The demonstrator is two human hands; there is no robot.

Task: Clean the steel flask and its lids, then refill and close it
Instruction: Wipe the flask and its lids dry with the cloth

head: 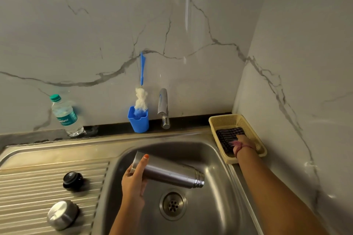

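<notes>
- Over the sink basin, the left hand's fingers (143,160) curled round the base end of the steel flask (168,172), thumb side hidden behind it.
- That left hand (133,179) held the flask tilted almost level, its open threaded mouth pointing right, above the drain (173,204).
- Right hand (241,141) reached into the yellow basket (217,120) and rested on the dark checked cloth (227,135) (whether its fingers gripped the cloth could not be told).
- Two lids lay apart on the ribbed drainboard (28,181): the black stopper (73,179) and the steel cap (62,214).
- Behind the sink (219,158) stood a tap (163,108), a blue cup (138,120) holding a brush (141,99), and a plastic water bottle (65,115).
</notes>
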